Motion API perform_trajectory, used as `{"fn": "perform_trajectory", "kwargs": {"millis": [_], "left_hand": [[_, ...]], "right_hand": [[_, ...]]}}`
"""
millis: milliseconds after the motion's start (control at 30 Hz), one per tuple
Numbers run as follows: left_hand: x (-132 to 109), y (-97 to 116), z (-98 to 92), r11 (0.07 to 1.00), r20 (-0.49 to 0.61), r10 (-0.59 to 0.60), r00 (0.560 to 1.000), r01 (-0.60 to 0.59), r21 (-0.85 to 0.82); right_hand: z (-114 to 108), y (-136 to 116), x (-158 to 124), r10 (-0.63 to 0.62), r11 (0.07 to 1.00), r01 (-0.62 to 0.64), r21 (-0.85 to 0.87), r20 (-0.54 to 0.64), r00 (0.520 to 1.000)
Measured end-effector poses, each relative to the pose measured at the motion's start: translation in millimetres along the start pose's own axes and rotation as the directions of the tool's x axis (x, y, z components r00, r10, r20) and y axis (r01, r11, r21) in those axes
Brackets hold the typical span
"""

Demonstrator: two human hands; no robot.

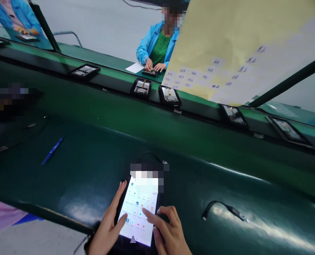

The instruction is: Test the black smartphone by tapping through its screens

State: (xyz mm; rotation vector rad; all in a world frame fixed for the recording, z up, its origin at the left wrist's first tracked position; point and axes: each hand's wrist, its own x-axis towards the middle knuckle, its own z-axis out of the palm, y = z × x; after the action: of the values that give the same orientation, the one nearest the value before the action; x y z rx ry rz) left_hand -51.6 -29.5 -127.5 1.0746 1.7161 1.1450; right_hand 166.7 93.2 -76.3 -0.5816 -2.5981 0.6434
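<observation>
A tablet (138,212) lies flat on the dark green table (93,170), near the front edge and straight below the camera, its lit screen full of small icons. The left hand (108,226) lies along the tablet's left edge with its fingers loosely spread, the thumb resting on the lower left of the screen and the longer fingers reaching up the side. The right hand (170,230) sits at the lower right corner, its index finger stretched out with the tip on the screen near the middle and the other fingers curled in beside the tablet's right edge; it pinches nothing. Both wrists come in from the bottom of the view, low over the table.

A thin dark cable seems to loop from the tablet's top end, though blur hides the join. To the right a loose black cable (225,209) lies well apart from the hands, with bare table between. To the left a blue pen (52,149) lies at a slant, also well apart. Behind, a raised green belt carries several black trays (169,95) in a row. Beyond it a person in a blue coat (157,42) has both hands on a device. A large yellow sheet (239,46) hangs at the upper right
</observation>
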Motion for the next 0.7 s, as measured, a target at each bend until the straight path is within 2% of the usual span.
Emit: {"fn": "perform_trajectory", "kwargs": {"millis": [100, 233, 333, 433, 500, 700], "left_hand": [[2.0, 1.5, -2.2, 0.994, 0.050, 0.085, 0.995, -0.089, 0.069], [-0.8, 2.1, -6.7, 0.994, 0.083, 0.107, 0.991, -0.109, 0.017], [-4.4, 2.5, -7.0, 0.996, 0.092, 0.055, 0.994, -0.048, -0.081], [-5.2, 5.0, -4.0, 0.991, 0.068, -0.055, 0.996, 0.063, -0.117], [-4.3, 7.2, -1.6, 0.990, 0.042, -0.081, 0.996, 0.085, -0.114], [-4.5, 4.8, 1.5, 0.995, 0.024, -0.084, 0.996, 0.085, -0.060]], "right_hand": [[-0.5, 0.8, -7.2, 0.114, 0.993, -0.110, 0.049, -0.110, 0.987], [1.9, 8.0, -13.4, 0.147, 0.981, -0.118, 0.154, -0.196, 0.969], [11.0, 8.8, -14.1, 0.334, 0.910, -0.240, 0.338, -0.254, 0.908], [29.9, 8.0, -14.1, 0.520, 0.797, -0.352, 0.491, -0.259, 0.814], [45.8, 9.0, -15.6, 0.583, 0.743, -0.389, 0.544, -0.243, 0.775], [80.8, 11.7, -21.0, 0.647, 0.685, -0.442, 0.579, -0.204, 0.734]]}}
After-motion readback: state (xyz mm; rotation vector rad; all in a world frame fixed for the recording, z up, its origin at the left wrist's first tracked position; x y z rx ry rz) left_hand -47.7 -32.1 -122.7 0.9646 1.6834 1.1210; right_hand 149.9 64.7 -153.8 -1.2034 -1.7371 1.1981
